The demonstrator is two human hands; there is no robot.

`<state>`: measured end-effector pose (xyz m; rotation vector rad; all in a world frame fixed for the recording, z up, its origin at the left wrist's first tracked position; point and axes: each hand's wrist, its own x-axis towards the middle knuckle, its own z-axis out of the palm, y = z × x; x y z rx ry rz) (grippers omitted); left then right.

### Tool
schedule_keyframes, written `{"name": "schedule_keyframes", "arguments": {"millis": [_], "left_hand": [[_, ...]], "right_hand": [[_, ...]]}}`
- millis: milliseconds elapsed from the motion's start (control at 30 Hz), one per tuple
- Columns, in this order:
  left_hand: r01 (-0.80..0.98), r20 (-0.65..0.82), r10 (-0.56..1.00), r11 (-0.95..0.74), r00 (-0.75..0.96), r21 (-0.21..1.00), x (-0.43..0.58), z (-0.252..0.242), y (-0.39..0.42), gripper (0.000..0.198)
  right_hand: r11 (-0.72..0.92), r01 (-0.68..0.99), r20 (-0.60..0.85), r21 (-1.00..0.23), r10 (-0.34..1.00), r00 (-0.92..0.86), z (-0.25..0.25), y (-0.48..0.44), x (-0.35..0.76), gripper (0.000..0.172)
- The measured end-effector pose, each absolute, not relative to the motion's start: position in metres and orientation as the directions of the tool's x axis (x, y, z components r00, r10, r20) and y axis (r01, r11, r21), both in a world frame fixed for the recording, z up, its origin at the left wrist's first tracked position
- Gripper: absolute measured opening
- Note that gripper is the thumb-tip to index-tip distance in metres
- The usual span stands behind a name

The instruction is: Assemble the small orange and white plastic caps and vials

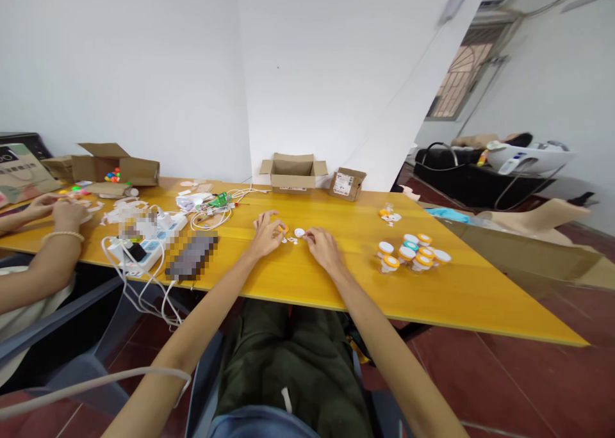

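My left hand [266,234] rests on the yellow table [461,291] with its fingers curled around a small orange piece [283,228]. My right hand [323,246] lies just to the right, its fingertips pinched near tiny white parts [292,239]. A white round cap [299,232] sits between the two hands. A cluster of several small jars [412,251] with orange, white and teal lids stands to the right of my right hand.
A co-worker's arms [52,233] work at the table's left end. A power strip with white cables [144,243], a phone [191,257], open cardboard boxes [293,172] and a small box [346,184] lie farther back. More small parts [390,216] sit at the far right.
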<state>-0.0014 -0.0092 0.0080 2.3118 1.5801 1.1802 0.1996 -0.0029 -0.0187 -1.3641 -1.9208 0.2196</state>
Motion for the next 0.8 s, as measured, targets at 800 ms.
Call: {"name": "schedule_keyframes", "arguments": {"millis": [800], "left_hand": [[0.812,0.498,0.833,-0.454,0.241,0.366,0.000,0.008,-0.011,0.010]], "right_hand": [[0.622,0.739,0.614,-0.259,0.697,-0.371,-0.018,-0.011,0.189,0.019]]}}
